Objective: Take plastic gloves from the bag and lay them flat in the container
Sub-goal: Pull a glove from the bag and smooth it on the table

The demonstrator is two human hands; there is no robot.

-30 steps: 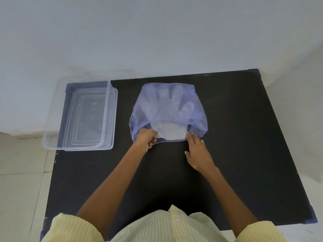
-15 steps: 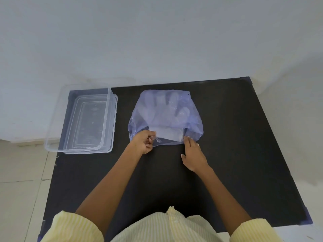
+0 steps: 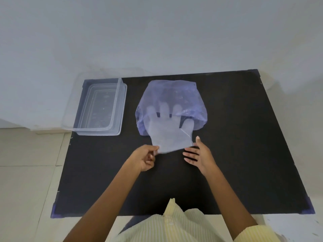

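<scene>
blue-violet bag (image 3: 171, 98), clear whitish glove (image 3: 170, 135), clear container (image 3: 100, 109), black table (image 3: 244, 145), yellow striped shirt (image 3: 174, 226).

Clear rectangular plastic container (image 3: 100, 109) far left on black tabletop (image 3: 236, 145); translucent blue plastic bag (image 3: 172, 95) right of it, centre; clear plastic glove (image 3: 170, 135) half out its near end.

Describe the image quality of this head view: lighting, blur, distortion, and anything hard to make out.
Head view: soft, even light with no hard shadows; wide-angle lens bows the black table edges outward; the clear container nearly vanishes against wall and floor; the glove is translucent, its fingertips hazy under the blue bag; left hand pinching the cuff and open right hand are slightly soft.
</scene>
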